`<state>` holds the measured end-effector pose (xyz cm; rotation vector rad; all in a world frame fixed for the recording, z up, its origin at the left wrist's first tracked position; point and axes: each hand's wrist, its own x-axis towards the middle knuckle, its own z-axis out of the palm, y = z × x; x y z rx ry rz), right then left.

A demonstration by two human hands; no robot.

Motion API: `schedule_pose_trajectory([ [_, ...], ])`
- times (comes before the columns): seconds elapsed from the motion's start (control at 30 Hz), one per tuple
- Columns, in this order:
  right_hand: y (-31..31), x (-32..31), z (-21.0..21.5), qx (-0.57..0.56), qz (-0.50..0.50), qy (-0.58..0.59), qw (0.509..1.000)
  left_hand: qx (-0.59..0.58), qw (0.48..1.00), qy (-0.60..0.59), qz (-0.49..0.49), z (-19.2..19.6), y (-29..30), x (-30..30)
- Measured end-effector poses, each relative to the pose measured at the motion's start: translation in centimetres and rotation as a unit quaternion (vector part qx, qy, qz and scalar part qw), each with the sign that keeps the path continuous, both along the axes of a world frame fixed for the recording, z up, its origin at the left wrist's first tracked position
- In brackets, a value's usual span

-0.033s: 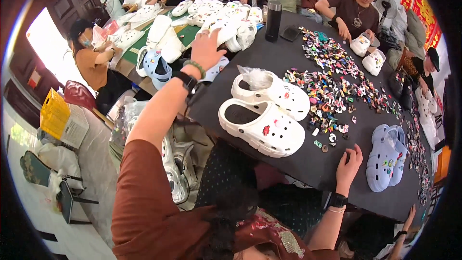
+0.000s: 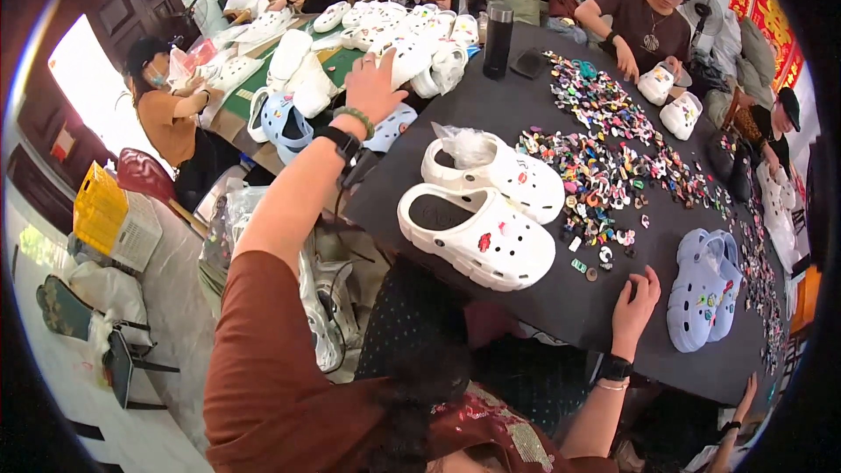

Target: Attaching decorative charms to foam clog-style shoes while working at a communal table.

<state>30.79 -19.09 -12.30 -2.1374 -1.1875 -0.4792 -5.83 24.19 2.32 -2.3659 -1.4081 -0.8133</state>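
Note:
My left hand (image 2: 372, 89) reaches far forward, fingers spread, over the near side of a heap of white clogs (image 2: 412, 35); whether its fingertips touch one I cannot tell. Below it are blue clogs (image 2: 286, 125), partly hidden by my forearm. My right hand (image 2: 637, 302) rests at the table's near edge with loosely bent, parted fingers and nothing in them. Between my hands stands a pair of white clogs (image 2: 495, 250) with a few charms on top, clear plastic stuffed in the farther one. To the right of my right hand sits a pair of light blue clogs (image 2: 696, 298) with charms.
Many small colourful shoe charms (image 2: 613, 158) lie spread over the dark table (image 2: 491, 109). A black bottle (image 2: 498, 42) and a dark phone-like object (image 2: 529, 62) stand beyond. Across from me a person (image 2: 653, 17) handles white clogs (image 2: 679, 114). Other people sit around the tables.
My left hand has shifted slightly, its fingers reaching a little farther over the white clogs. My right hand has hardly moved.

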Motion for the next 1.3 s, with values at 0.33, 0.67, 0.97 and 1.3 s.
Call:
schedule_pose_trajectory([
  [0.33,0.4,-0.6,0.9,-0.037,-0.009,0.019,0.999,0.013,0.973,0.218,0.078,-4.1,8.1,2.9],
  [0.67,1.2,-0.9,1.8,-0.062,-0.004,0.024,0.998,0.068,0.968,0.19,0.151,-7.3,16.3,2.1],
  [0.97,1.8,-1.5,2.4,-0.069,-0.006,0.034,0.997,-0.13,0.934,0.192,0.272,-10.4,27.1,-1.0],
  [1.3,1.9,-1.3,2.6,-0.065,0.0,0.022,0.998,-0.234,0.956,0.154,0.087,-7.4,22.2,1.8],
])
